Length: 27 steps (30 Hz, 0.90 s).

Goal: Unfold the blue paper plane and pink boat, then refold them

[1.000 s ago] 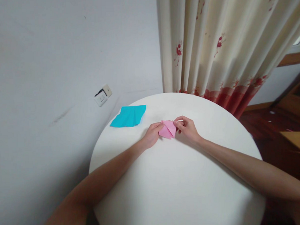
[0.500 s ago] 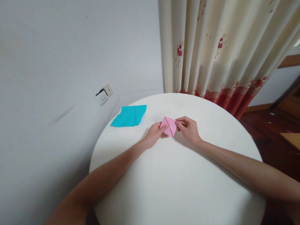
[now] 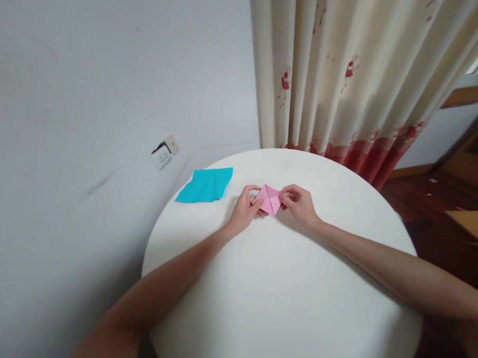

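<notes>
A small folded pink paper (image 3: 269, 199) with diagonal creases is held just above the round white table (image 3: 283, 282), toward its far side. My left hand (image 3: 244, 210) pinches the paper's left corner between thumb and fingers. My right hand (image 3: 301, 203) pinches its right corner. Both forearms reach in from the near edge of the table.
A stack of turquoise paper (image 3: 205, 184) lies at the table's far left edge. A wall socket (image 3: 164, 151) sits on the grey wall behind. A cream curtain with red flowers (image 3: 356, 68) hangs behind the table. Wooden floor and furniture (image 3: 457, 190) are at the right.
The pink paper was lifted off the table and turned, and now faces up as a diamond between both hands. My left thumb has moved onto its top left edge.
</notes>
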### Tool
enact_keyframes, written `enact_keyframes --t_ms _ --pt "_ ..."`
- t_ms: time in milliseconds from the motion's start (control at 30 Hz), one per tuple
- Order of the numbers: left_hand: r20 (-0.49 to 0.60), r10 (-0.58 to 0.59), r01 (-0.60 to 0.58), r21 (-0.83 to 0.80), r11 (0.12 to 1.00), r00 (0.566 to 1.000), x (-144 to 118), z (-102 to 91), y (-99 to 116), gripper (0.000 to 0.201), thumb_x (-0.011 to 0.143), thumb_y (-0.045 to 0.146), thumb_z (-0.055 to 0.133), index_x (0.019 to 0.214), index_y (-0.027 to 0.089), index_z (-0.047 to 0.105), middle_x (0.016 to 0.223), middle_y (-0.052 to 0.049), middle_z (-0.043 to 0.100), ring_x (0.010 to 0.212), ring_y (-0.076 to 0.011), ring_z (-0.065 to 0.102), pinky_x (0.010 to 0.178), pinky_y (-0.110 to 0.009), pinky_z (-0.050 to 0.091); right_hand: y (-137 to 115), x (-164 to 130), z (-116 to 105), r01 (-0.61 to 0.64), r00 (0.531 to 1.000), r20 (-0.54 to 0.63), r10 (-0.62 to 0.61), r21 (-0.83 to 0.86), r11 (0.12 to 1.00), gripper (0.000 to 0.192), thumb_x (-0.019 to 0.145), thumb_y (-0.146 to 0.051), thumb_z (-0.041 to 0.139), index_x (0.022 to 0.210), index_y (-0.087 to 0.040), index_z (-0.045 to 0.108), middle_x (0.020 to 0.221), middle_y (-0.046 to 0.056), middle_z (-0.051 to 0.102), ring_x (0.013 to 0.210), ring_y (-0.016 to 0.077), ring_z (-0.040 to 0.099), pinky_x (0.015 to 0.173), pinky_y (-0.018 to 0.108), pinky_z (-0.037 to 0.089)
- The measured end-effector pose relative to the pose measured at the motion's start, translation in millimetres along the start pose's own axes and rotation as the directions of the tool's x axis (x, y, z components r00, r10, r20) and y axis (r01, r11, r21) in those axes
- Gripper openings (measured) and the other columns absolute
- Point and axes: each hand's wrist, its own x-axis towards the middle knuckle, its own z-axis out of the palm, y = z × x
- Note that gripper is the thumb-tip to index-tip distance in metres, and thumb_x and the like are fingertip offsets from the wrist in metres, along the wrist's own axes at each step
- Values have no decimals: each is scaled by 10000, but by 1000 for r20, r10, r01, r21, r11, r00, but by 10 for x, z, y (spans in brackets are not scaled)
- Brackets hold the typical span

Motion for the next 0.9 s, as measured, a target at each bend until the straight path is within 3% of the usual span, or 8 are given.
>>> enact_keyframes --t_ms 133,267,433,567,700,900 --pt "3 20 -20 22 1000 1000 34 -67 4 467 787 507 741 1037 126 640 698 -42 704 549 -139 654 537 -236 525 -12 21 -37 -85 995 61 80 76 993 212 751 -381 720 824 -187 677 597 -2 658 522 149 606 495 275 499" --pt "27 9 -9 17 1000 1000 58 -152 -26 479 761 509 769 1034 117 748 802 -83 735 629 -145 661 603 -254 536 -14 19 -72 -106 986 136 92 96 990 210 749 -349 690 846 -183 772 670 38 711 568 159 620 568 308 519" --pt "55 -33 36 -62 997 998 75 -205 -129 569 807 619 677 986 88 777 851 -129 749 682 -178 679 648 -288 546 -26 1 -96 -26 995 99 21 51 998 195 763 -301 639 794 -180 789 643 21 694 565 148 595 575 289 490" --pt "19 -37 37 -29 999 999 76 -195 -138 436 810 511 726 943 100 791 911 -132 758 811 -223 701 714 -304 547 -77 -24 -94 24 994 105 -20 -37 999 253 832 -373 639 791 -167 780 668 27 689 609 152 600 599 283 479" --pt "-10 -45 45 -5 999 999 55 -167 -81 435 729 431 815 1030 119 776 1000 -126 760 840 -219 701 747 -316 548 -69 -25 -75 25 996 84 -18 -88 996 252 815 -403 687 768 -169 770 681 38 701 625 158 603 616 289 478" --pt "-86 11 -8 41 999 996 51 -110 -65 546 624 335 885 1103 116 741 1005 -99 755 834 -194 690 774 -319 539 71 -7 -71 24 997 82 -11 -159 987 307 787 -348 718 1037 -173 755 778 47 732 625 160 602 598 290 481"
